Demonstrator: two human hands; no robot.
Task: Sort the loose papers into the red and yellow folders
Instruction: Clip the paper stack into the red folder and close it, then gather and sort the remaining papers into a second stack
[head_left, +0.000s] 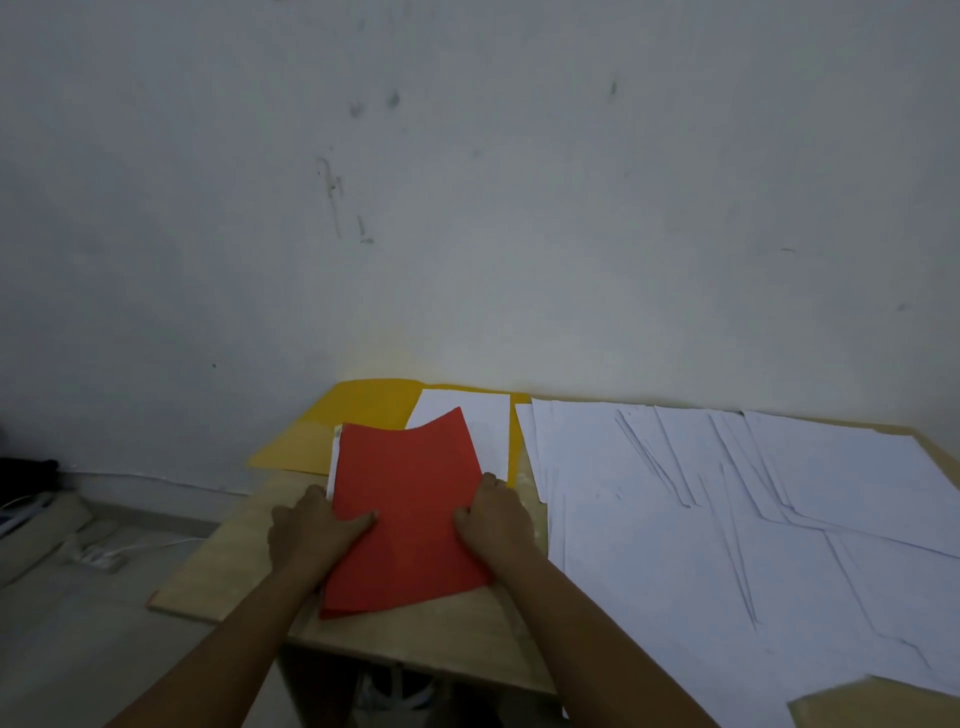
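- Scuffed grey wall behind a wooden bench (249, 561).
- Left hand (311, 530) and right hand (493, 519) grip the closed red folder (410, 504) by its edges.
- Yellow folder (358, 415) lies open behind, holding one sheet (478, 421).
- Many loose papers (727, 519) remain unsorted; much seems left.

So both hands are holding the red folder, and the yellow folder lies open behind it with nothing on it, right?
Not quite. The head view shows a white sheet lying on the open yellow folder. The rest holds: the left hand and right hand grip the red folder by its sides, in front of the yellow one.
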